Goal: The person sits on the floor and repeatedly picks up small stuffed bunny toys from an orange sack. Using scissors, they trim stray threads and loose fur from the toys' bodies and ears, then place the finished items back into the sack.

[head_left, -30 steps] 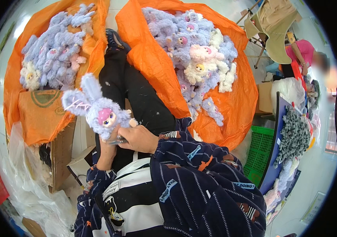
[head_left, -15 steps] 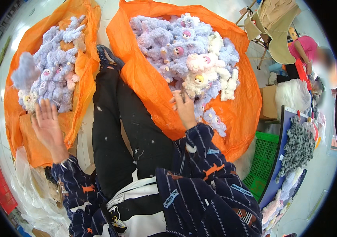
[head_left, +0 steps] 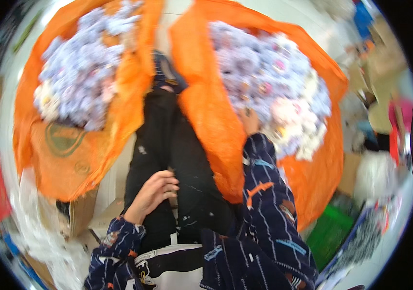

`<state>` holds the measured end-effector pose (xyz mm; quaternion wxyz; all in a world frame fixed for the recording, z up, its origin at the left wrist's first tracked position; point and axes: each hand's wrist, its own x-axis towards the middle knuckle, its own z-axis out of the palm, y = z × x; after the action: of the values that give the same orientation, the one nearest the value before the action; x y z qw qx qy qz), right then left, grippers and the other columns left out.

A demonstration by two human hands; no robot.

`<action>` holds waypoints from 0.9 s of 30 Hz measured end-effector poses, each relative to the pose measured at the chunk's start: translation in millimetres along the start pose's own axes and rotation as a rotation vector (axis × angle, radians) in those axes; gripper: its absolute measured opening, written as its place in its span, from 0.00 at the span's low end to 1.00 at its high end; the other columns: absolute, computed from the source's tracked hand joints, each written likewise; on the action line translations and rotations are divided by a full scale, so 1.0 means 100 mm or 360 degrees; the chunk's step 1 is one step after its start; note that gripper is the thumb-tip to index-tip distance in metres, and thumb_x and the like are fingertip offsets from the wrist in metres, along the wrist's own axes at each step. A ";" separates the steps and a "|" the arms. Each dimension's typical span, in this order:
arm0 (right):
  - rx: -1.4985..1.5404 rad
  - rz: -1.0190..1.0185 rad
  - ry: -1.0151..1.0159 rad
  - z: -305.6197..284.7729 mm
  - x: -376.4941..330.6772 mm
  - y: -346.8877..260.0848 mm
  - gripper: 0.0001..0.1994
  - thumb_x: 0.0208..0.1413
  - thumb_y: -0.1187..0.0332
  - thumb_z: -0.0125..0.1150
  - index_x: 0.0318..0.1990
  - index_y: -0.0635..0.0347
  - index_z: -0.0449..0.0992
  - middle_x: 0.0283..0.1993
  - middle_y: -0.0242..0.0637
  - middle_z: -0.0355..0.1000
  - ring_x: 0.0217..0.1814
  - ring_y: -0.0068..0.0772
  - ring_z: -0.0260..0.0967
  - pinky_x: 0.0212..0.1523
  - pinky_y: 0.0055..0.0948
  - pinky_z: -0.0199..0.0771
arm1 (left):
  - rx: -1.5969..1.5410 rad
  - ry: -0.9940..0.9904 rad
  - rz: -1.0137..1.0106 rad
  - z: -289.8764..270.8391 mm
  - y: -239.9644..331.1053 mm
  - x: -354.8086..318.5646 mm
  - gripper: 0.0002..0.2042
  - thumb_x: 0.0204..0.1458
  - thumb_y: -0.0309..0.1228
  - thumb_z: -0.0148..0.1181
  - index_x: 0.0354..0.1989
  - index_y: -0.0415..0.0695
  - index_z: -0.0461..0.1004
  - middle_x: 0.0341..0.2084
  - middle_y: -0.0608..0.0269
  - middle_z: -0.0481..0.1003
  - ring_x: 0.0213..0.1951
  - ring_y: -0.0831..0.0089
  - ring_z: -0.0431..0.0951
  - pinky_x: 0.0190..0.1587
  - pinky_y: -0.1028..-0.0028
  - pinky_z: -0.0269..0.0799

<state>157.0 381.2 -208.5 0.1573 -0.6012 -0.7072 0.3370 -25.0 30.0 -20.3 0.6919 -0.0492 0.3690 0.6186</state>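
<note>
Motion blur smears the whole view, so small details are hard to make out. At the left stands one orange sack (head_left: 78,145), open at the top and heaped with pale lilac plush toys (head_left: 83,72); single toys cannot be counted in the blur. Below it a cardboard box (head_left: 81,212) is partly hidden by the sack.

The left hand (head_left: 152,193) rests on the person's left thigh, on the black trousers (head_left: 172,159). Its fingers are loosely curled and a little apart, and it holds nothing.

To the right is a second orange sack (head_left: 216,130), also filled with lilac plush toys (head_left: 264,72), with a few cream and pink ones (head_left: 288,116) near its front. The right hand (head_left: 250,121) reaches over the sack's rim into this pile and touches the toys. Its fingers sink among them, so I cannot tell whether they are closed on one or spread. The dark patterned sleeve (head_left: 264,193) covers the forearm. A green crate (head_left: 330,234) sits low at the right, cut off by the sack.
</note>
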 end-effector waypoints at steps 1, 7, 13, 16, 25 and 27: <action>0.0005 -0.0012 0.0077 0.00 0.00 0.09 0.24 0.46 0.53 0.56 0.43 0.65 0.71 0.39 0.49 0.71 0.42 0.44 0.69 0.42 0.36 0.66 | 0.0053 -0.0024 -0.0031 0.00 0.00 0.02 0.14 0.56 0.32 0.46 0.49 0.43 0.62 0.42 0.58 0.70 0.43 0.70 0.72 0.45 0.70 0.69; 0.0135 -0.0409 0.0381 -0.39 -0.23 0.02 0.13 0.49 0.64 0.52 0.28 0.68 0.72 0.25 0.43 0.70 0.27 0.33 0.65 0.30 0.33 0.65 | 0.0151 -0.0010 -0.0089 -0.04 -0.01 0.03 0.13 0.57 0.33 0.46 0.49 0.45 0.63 0.40 0.63 0.70 0.41 0.76 0.72 0.42 0.75 0.69; 0.0958 -0.0108 0.0340 -1.60 -1.12 -1.27 0.09 0.50 0.69 0.52 0.35 0.66 0.68 0.24 0.30 0.62 0.21 0.19 0.57 0.26 0.22 0.61 | 0.0461 -0.0119 0.0128 0.02 -0.12 -0.10 0.12 0.57 0.34 0.46 0.47 0.45 0.65 0.39 0.67 0.69 0.40 0.81 0.70 0.41 0.80 0.67; 0.0918 -0.0504 -0.0016 -1.94 -1.79 -1.61 0.10 0.49 0.78 0.53 0.40 0.67 0.68 0.30 0.31 0.66 0.26 0.17 0.62 0.26 0.19 0.64 | 0.0371 -0.0217 0.0133 0.22 -0.06 -0.23 0.13 0.57 0.34 0.46 0.48 0.43 0.65 0.40 0.66 0.70 0.40 0.81 0.70 0.41 0.80 0.68; -0.0337 -0.2090 -0.1212 -1.60 -3.28 -2.49 0.18 0.34 0.69 0.65 0.36 0.57 0.68 0.29 0.33 0.66 0.27 0.33 0.68 0.25 0.29 0.66 | 0.0103 -0.0336 0.0101 0.29 -0.36 -0.96 0.26 0.48 0.31 0.59 0.55 0.40 0.57 0.47 0.59 0.66 0.49 0.69 0.68 0.52 0.69 0.64; -0.0431 -0.2095 -0.1123 -1.58 -3.43 -2.48 0.17 0.34 0.69 0.65 0.35 0.58 0.68 0.28 0.33 0.65 0.26 0.33 0.67 0.24 0.29 0.65 | 0.0093 -0.0230 0.0206 0.30 -0.43 -1.04 0.24 0.48 0.28 0.57 0.54 0.39 0.58 0.47 0.59 0.67 0.48 0.70 0.68 0.49 0.72 0.65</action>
<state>149.0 85.7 133.7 0.0152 0.0743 -0.9637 0.2561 31.0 -49.2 43.9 0.6764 0.0395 0.3385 0.6529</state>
